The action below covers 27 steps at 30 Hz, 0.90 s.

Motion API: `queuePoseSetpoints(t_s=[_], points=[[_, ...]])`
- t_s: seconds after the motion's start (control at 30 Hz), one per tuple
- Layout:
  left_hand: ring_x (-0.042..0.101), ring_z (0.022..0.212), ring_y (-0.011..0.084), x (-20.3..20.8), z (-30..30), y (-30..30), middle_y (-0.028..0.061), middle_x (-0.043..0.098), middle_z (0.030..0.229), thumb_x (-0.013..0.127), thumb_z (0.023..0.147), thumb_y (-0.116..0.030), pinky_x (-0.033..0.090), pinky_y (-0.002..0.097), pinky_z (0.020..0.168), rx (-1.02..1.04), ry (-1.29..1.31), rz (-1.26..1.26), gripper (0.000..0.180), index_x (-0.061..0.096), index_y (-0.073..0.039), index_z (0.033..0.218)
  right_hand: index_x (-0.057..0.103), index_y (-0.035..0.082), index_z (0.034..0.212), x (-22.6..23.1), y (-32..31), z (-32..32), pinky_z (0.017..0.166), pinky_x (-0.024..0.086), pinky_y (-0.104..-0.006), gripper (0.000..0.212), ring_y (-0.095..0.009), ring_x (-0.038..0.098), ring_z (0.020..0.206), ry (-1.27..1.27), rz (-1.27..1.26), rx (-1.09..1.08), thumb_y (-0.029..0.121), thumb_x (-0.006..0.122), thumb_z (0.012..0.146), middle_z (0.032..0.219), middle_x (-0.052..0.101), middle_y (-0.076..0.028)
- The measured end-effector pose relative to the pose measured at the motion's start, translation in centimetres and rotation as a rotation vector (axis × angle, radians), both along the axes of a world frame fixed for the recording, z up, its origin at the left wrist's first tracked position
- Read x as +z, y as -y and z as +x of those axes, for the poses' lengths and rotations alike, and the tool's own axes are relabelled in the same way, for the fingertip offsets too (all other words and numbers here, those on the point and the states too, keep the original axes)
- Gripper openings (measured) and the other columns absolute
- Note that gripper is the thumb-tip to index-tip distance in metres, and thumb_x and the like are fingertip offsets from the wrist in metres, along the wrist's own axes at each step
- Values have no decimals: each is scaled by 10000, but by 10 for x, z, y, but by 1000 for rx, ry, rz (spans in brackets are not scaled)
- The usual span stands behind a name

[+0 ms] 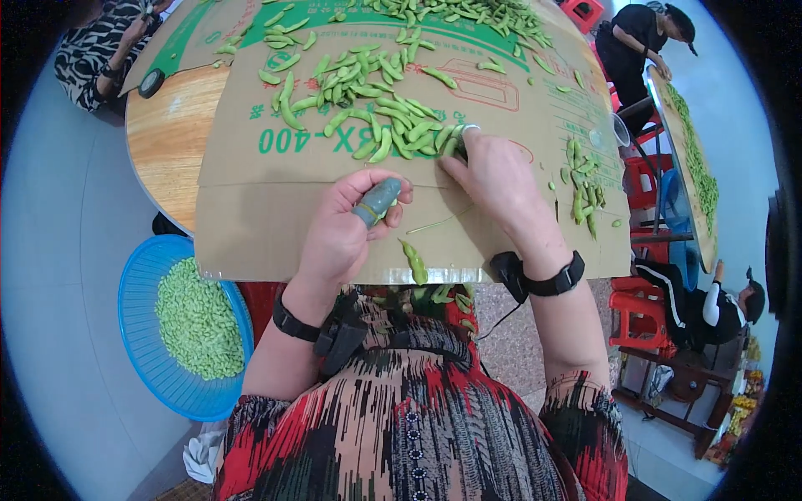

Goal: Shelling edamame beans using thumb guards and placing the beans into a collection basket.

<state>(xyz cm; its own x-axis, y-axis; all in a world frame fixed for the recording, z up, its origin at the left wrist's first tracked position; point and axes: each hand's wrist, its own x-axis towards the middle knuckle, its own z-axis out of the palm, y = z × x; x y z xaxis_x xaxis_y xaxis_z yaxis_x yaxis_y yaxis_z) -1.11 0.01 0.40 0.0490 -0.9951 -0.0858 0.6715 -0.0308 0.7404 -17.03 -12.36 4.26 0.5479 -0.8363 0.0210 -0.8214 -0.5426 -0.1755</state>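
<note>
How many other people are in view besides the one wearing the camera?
3: a person in a patterned top, upper left; a person in black, upper right; a person with a white sleeve, lower right. Others could be hidden beyond the rim.

Red stools, pale tiled floor

Red plastic stools at right, dark wooden furniture near them, crumpled white material at lower left, pale tiled floor

Bean pods are showing matt skins; cardboard sheet is presenting matt paper; tabletop is displaying smooth wood; basket is showing ribbed plastic; garment, cloth.
</note>
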Motion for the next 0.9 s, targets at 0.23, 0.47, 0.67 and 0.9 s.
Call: queuePoseSetpoints(t_s=[0.23, 0.47, 0.67, 0.9], points=[[471, 664, 40, 7, -15, 3, 20, 581, 877, 522, 875, -64, 288, 149, 487, -107, 191, 101, 258, 557, 9, 1120, 563, -29, 829, -18, -15, -27, 580, 475, -375, 183, -287, 606, 612, 325, -36, -88, 141, 598, 770, 681, 611, -168], [458, 629, 15, 1, -19, 11, -30, 569, 828, 614, 831, -53, 309, 151, 488, -26, -13, 69, 264, 587, -32, 1092, 552, 18, 990, -3, -59, -26, 383, 247, -160, 144, -12, 347, 436, 1300, 1197, -234, 45, 542, 848, 618, 462, 49], [424, 582, 0, 1, -19, 10, -19, 589, 843, 602, 823, -18, 279, 150, 475, -22, -122, 58, 191, 605, -15, 1014, 540, 25, 980, -7, -65, -21, 413, 232, -168, 114, -16, 317, 470, 1300, 1372, -130, 100, 523, 896, 616, 428, 57], [472, 636, 8, -4, -18, 11, -12, 599, 841, 593, 811, 8, 320, 152, 500, 18, -50, 59, 167, 615, -20, 975, 529, 65, 903, -10, -72, -24, 423, 224, -175, 202, -17, 290, 485, 1226, 1364, -70, 197, 392, 970, 599, 385, 71]])
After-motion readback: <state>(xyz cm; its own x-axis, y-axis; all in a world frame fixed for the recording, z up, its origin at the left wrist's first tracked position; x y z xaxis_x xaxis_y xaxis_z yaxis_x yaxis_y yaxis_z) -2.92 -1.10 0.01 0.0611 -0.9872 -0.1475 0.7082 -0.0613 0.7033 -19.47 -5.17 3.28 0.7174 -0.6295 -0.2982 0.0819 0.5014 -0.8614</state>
